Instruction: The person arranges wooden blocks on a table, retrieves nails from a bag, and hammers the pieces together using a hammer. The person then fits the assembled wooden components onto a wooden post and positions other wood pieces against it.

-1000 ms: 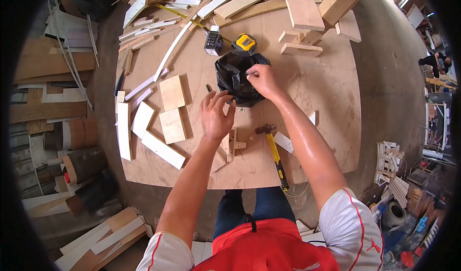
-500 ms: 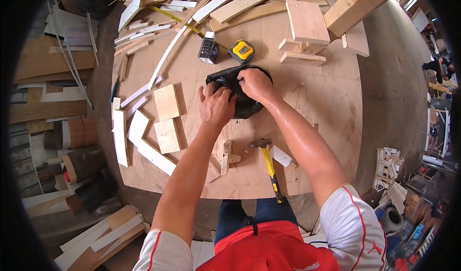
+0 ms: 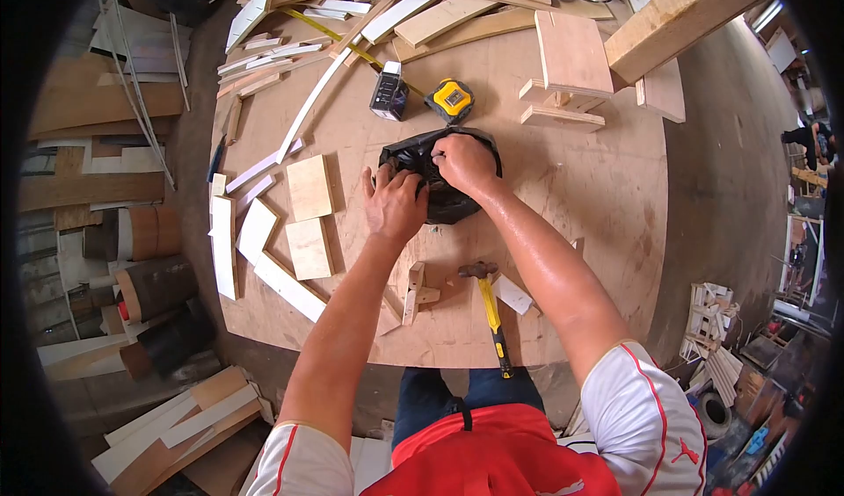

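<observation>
On the table [image 3: 607, 206] | black bag [image 3: 448, 204] (contents unclear) | hands [image 3: 468, 164] at opening

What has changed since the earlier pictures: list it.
The left hand moved forward from the near-left edge of the black bag and now reaches over its left side. The right hand shifted left across the bag. The hammer, tape measure and small box stayed where they were.

Your plywood table [image 3: 633, 197] stands on a dull grey-brown floor [image 3: 725, 206]. Boards [image 3: 101, 193] lie along your left; a pale wooden frame [image 3: 710, 310] sits to your right.
</observation>
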The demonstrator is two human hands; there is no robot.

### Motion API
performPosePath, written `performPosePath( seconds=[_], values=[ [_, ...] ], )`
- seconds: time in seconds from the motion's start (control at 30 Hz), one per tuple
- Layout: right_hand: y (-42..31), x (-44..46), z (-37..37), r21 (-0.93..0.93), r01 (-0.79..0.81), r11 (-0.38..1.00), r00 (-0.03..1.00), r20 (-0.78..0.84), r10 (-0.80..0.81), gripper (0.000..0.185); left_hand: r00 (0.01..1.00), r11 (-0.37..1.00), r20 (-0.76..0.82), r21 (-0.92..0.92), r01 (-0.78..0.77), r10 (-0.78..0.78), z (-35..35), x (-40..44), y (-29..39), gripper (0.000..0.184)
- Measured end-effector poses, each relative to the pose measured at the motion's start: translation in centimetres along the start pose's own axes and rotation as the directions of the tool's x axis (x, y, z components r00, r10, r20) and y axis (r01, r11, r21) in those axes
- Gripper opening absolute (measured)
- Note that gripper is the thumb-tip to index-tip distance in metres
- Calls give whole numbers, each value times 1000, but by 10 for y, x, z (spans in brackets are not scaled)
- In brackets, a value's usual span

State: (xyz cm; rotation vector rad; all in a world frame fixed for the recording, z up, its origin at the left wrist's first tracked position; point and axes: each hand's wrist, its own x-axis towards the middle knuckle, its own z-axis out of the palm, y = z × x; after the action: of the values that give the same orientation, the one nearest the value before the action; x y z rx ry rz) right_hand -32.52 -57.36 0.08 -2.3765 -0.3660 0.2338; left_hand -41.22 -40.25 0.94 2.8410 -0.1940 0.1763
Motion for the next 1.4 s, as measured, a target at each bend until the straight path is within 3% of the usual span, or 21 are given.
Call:
performPosePath(
  seconds=[0.1,0.27,0.5,0.53,0.63,0.73,0.8,0.9,0.93,1.07,1.17,1.27,1.37,1.4],
  values=[
    [3,-4,5,76,-26,997,998,-62,31,12,1000,998,19,-56,20,-19,-6,1,3,24],
    [-1,-27,-11,194,26,981,983,-183,10,9,994,945,-50,-317,77,-98,-22,-4,1,22],
    [-31,-82,-36,570,-132,811,962,-123,243,13,981,840,-136,-540,42,-136,-56,-9,24,24],
    [-39,-91,-38,605,-92,791,967,-134,215,7,983,824,-145,-567,9,-111,-64,-10,26,23],
    [-66,-113,-46,673,-173,719,943,-97,318,10,985,785,-168,-614,-77,-35,-86,-20,26,20],
    [-89,-131,-43,648,-155,746,930,-159,331,8,985,756,-161,-637,-149,59,-94,-29,19,16],
    [-101,-141,-38,724,-113,680,921,-180,345,7,988,720,-122,-677,-149,90,-99,-36,16,14],
    [-116,-165,-27,868,-115,482,914,-99,395,8,998,640,-69,-767,-45,-12,-105,-56,18,17],
    [-125,-174,-20,897,-58,438,901,-141,409,9,999,606,-47,-795,-22,-25,-102,-61,18,17],
    [-132,-195,10,935,21,354,853,-201,481,10,998,531,47,-847,13,51,-95,-83,14,18],
    [-125,-216,29,899,-1,439,813,-255,524,10,994,491,33,-871,-23,105,-79,-102,5,23],
    [-114,-244,52,833,-77,549,723,-332,606,10,974,531,196,-817,226,-114,-74,-128,0,38],
    [-94,-274,90,666,-80,742,734,-464,495,11,938,557,331,-763,329,-102,-51,-156,-18,52],
    [-95,-281,95,683,-81,726,740,-447,502,11,929,567,361,-749,341,-82,-47,-161,-20,56]
  ],
)
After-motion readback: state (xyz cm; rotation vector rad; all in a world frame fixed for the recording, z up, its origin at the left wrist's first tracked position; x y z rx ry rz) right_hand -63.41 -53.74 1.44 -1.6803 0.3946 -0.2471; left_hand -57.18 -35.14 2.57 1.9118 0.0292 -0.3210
